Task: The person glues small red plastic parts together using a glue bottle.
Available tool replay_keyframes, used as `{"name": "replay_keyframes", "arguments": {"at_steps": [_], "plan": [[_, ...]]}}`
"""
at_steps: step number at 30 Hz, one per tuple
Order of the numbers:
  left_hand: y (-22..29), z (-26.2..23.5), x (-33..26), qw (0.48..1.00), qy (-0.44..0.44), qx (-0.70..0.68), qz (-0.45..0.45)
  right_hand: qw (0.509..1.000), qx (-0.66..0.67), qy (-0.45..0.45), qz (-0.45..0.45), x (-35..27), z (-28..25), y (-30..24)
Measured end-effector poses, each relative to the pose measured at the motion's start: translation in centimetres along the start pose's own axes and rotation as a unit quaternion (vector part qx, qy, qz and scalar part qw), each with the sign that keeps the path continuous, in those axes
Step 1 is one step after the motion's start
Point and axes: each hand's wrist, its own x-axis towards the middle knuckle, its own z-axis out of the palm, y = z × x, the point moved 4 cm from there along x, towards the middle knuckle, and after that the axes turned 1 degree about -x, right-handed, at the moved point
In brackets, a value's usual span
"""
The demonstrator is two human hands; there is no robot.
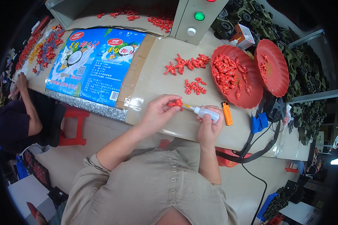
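Between the thumb and fingers of my left hand (159,112) is a small red plastic figure (177,103). My right hand (210,129) is wrapped round a small white squeeze bottle (205,113), lying on its side in the grip. Its thin yellowish nozzle points left and reaches the red figure; whether the tip touches it I cannot tell. Just right of my right hand lies an orange lighter (227,113). Beyond my hands, red figures (180,63) lie in a row, with a small cluster of red pieces (195,86) nearer me.
A scalloped red bowl (218,95) holds many red pieces; another red bowl (279,84) overlaps it. Black straps and a cable (268,138) hang over the right edge. A grey box with buttons (193,24) stands behind. Blue printed cardboard (97,63) covers the left. Another person's arm (32,108) is far left.
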Motion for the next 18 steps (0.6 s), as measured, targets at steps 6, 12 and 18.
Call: {"name": "replay_keyframes", "arguments": {"at_steps": [6, 12, 18], "plan": [[-0.11, -0.07, -0.08, 1.000, 0.001, 0.001, 0.005, 1.000, -0.011, -0.007, -0.002, 0.01, 0.05, 0.05], [-0.23, -0.15, -0.09, 1.000, 0.001, -0.002, 0.003, 0.999, -0.044, -0.005, -0.017, -0.01, 0.13, -0.03], [-0.18, -0.10, -0.04, 1.000, -0.001, -0.004, 0.007, 0.999, -0.042, -0.003, -0.023, 0.06, 0.19, -0.01]]}}
